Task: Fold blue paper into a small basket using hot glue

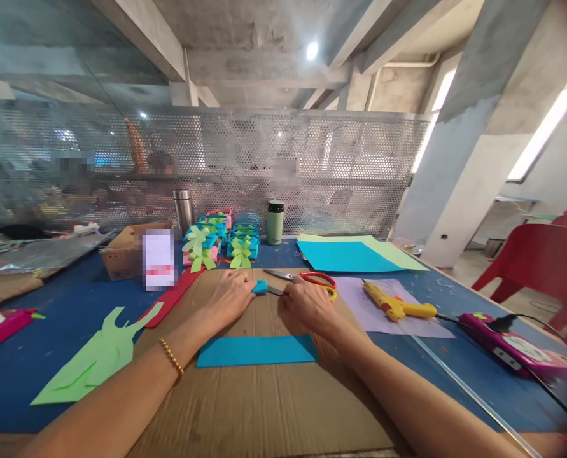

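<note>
My left hand (233,296) is closed, its fingertips at the blue end of a small knife-like tool (260,287). A narrow grey blade-like strip runs from that end to the curled fingertips of my right hand (310,302); what these fingers grip is hidden. Just behind my right hand lie scissors (319,278) with one red and one yellow handle loop, blades pointing left. Below both hands, a blue rectangular strip (257,351) lies flat on a brown cardboard sheet (264,407).
A yellow glue gun (398,304) rests on a lilac sheet (354,305), wired to a magenta power strip (512,346). Blue sheets (350,254), a green bottle (275,222), a steel flask (183,210), bow-trimmed pieces (242,249) and a carton (121,251) stand behind. Green cut-offs (92,362) lie left.
</note>
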`<state>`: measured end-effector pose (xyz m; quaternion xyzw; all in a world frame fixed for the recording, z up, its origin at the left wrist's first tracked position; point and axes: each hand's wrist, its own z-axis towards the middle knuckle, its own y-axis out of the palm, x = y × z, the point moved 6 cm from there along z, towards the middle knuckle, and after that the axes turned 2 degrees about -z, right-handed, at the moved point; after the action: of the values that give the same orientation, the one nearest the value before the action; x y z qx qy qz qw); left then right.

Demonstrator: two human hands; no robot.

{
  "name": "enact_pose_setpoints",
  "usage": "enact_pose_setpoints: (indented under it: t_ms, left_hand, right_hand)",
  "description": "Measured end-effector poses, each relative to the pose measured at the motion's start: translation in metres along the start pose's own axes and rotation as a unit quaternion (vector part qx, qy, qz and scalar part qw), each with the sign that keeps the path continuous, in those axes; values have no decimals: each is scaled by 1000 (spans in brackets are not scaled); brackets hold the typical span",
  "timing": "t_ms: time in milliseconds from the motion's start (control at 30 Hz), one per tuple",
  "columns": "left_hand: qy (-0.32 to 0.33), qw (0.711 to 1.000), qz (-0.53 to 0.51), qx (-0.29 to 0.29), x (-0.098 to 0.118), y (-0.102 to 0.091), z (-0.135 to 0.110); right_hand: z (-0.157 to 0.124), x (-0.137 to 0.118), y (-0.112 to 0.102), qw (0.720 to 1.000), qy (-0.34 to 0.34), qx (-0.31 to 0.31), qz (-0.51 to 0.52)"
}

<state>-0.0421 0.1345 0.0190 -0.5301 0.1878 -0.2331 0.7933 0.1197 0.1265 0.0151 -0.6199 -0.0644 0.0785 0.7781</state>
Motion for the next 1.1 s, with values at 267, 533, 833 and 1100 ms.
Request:
enact_pose_setpoints:
  t_ms: [267, 533, 833, 1100]
  left_hand:
    - [-31, 999, 20, -11, -14, -10, -9]
    - [13, 993, -101, 67, 47, -39, -24]
    - [17, 967, -246, -71, 97, -6, -43]
    - [-6, 961, -268, -65, 91, -1, -44]
  right_hand:
    - [-18, 24, -8, 999, -9, -20, 47]
    - [-77, 59, -34, 989, 41, 7, 145]
    - [-151, 79, -12, 957, 109, 35, 267]
    - [-158, 79, -4, 954, 138, 57, 260]
